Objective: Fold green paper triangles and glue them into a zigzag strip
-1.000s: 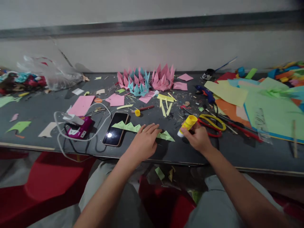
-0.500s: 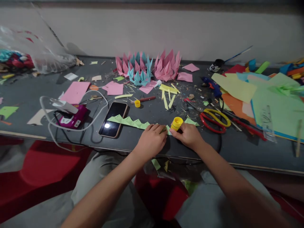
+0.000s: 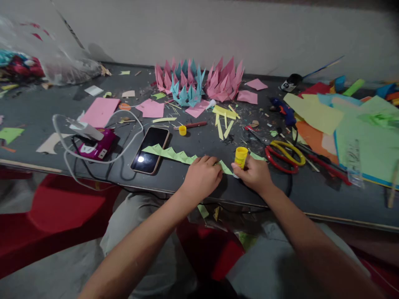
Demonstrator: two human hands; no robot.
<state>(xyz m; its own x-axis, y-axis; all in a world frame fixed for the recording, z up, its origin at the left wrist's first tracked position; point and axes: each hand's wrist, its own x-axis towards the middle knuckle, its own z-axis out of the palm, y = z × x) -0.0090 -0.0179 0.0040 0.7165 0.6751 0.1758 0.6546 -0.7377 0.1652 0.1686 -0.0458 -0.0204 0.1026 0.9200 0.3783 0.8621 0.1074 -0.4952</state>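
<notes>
the left hand (image 3: 204,176) lies over a pale-green toothed paper strip (image 3: 172,155) on the dark-grey desk (image 3: 314,193), likely steadying it — how closed its grip is, i cannot tell; the right hand (image 3: 257,173) wraps snugly round a yellow cylindrical plastic tube (image 3: 241,157), seemingly to aim its lower end downward.

We can read no word, number or brand anywhere. On the glue stick (image 3: 241,157), right of the frame's centre, we make out faint print, too small to read. The jar (image 3: 291,83) at upper right has a black-and-white label whose marks blur for us. On the bag (image 3: 60,62) at upper left we see red marks, but no letters we can name. The wrapper (image 3: 354,162) at the right shows dark marks, equally unreadable.
</notes>
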